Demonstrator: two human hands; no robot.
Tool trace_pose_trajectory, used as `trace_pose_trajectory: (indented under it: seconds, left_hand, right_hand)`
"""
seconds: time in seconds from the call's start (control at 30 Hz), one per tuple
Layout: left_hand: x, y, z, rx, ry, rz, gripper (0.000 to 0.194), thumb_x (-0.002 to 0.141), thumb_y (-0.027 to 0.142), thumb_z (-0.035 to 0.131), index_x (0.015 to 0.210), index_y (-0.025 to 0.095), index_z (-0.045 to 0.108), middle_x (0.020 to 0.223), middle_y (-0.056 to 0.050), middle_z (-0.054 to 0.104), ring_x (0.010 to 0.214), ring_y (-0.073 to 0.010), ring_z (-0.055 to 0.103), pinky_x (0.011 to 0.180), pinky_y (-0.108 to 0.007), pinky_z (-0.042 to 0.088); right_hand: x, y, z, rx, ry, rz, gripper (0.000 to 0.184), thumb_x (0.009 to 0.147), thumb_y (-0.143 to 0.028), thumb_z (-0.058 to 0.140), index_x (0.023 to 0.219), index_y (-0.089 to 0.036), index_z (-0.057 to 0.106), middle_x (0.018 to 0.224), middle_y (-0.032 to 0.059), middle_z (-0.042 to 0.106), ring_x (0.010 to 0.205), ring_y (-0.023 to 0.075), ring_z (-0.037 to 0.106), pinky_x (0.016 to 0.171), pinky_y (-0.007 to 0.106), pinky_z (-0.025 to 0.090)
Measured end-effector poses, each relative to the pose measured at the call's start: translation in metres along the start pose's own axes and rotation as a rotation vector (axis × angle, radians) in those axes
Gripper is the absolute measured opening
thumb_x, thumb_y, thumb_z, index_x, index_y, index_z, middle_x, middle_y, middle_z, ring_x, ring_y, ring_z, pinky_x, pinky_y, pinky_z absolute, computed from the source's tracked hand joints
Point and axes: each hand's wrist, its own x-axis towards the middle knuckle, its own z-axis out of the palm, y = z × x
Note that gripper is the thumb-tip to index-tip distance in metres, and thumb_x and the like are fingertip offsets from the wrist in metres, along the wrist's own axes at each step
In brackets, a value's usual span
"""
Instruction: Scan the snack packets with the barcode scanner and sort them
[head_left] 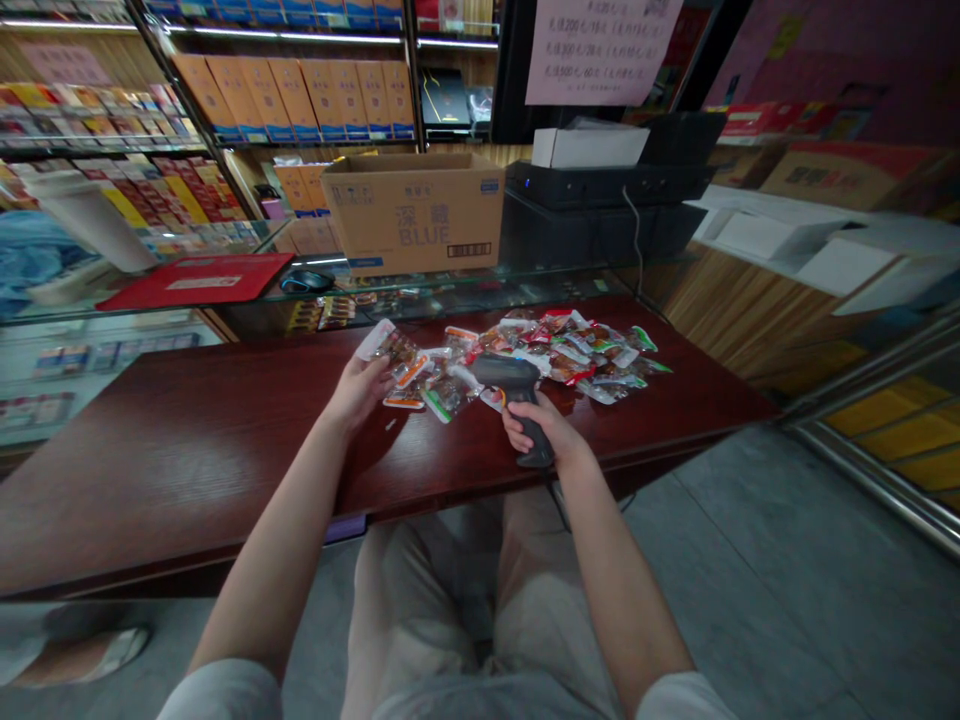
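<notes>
In my right hand (pixel 546 425) is a dark barcode scanner (pixel 510 375), gripped by its handle with the head pointing left. My left hand (pixel 361 385) pinches a small clear snack packet (pixel 390 343) with a white top, raised at the left of the pile. Several similar packets (pixel 442 385) with orange and green edges lie between my hands. Beyond the scanner, a larger heap of packets (pixel 585 350) with red, green and white labels spreads to the right. All of them rest on a dark red wooden table (pixel 225 430). What is printed on the packets is too small to read.
Behind the table, a glass counter carries a cardboard box (pixel 420 220), a black mouse (pixel 306 281), a red folder (pixel 199 282) and a white cup (pixel 90 215). A black machine (pixel 600 195) stands right of the box. Another person's foot (pixel 82 655) shows at lower left.
</notes>
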Motion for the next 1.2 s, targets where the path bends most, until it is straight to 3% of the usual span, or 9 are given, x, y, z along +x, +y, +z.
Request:
trace_pose_trajectory:
  seconds: [0.3, 0.8, 1.2]
  left_hand:
    - [-0.001, -0.004, 0.004, -0.020, -0.014, 0.003, 0.036, 0.073, 0.017, 0.072, 0.107, 0.017, 0.063, 0.110, -0.009, 0.070, 0.099, -0.0214, 0.068, 0.087, -0.039, 0.058]
    - [0.002, -0.008, 0.010, -0.061, 0.002, -0.045, 0.034, 0.073, 0.011, 0.070, 0.106, 0.016, 0.062, 0.105, -0.009, 0.072, 0.100, -0.0231, 0.069, 0.096, -0.048, 0.053]
    - [0.003, -0.009, -0.001, -0.036, -0.029, 0.036, 0.043, 0.075, 0.023, 0.072, 0.115, 0.019, 0.059, 0.114, -0.009, 0.069, 0.105, -0.0233, 0.066, 0.095, -0.043, 0.053]
  right_hand:
    - [-0.001, -0.001, 0.001, -0.030, -0.043, 0.032, 0.025, 0.081, -0.029, 0.064, 0.099, -0.015, 0.054, 0.053, -0.0090, 0.047, 0.032, 0.0036, 0.033, 0.033, 0.017, 0.027]
    - [0.002, 0.003, -0.004, -0.019, -0.041, 0.034, 0.022, 0.079, -0.029, 0.065, 0.092, -0.017, 0.052, 0.052, -0.0094, 0.047, 0.031, 0.0042, 0.034, 0.032, 0.017, 0.030]
    - [0.002, 0.001, -0.002, -0.028, -0.004, 0.041, 0.023, 0.079, -0.031, 0.066, 0.087, -0.019, 0.049, 0.052, -0.0093, 0.048, 0.031, 0.0049, 0.036, 0.032, 0.018, 0.030]
